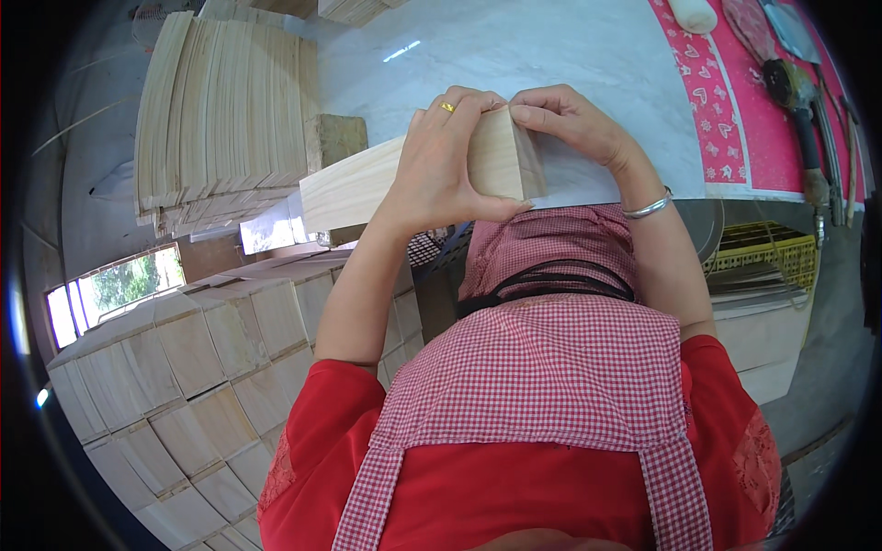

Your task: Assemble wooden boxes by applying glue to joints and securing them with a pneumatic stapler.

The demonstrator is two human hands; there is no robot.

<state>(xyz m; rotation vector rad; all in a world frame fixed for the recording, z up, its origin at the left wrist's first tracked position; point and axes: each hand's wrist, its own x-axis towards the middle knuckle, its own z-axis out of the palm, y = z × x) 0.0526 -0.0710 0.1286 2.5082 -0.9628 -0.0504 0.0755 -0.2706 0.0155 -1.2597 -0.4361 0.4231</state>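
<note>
A long pale wooden piece [494, 163] lies over the near edge of the white-topped table, its left part reaching toward the stacked boards. Whether it is a box or several boards together, I cannot tell. My left hand [439, 163] spans its top near the right end, thumb on the near edge and fingers on the far edge. A narrow, paler, partly see-through-looking strip [530, 167] shows at that right end. My right hand [577, 124] is closed at the far right corner, fingertips pressed together against the wood; anything small between them is hidden.
A tall stack of thin boards [225, 106] stands left on the table, a wood block [336, 138] beside it. Below left are piled wooden pieces [197, 404]. A black-handled power tool [797, 110] lies on pink cloth [781, 156] at right; a yellow crate [772, 241] sits below.
</note>
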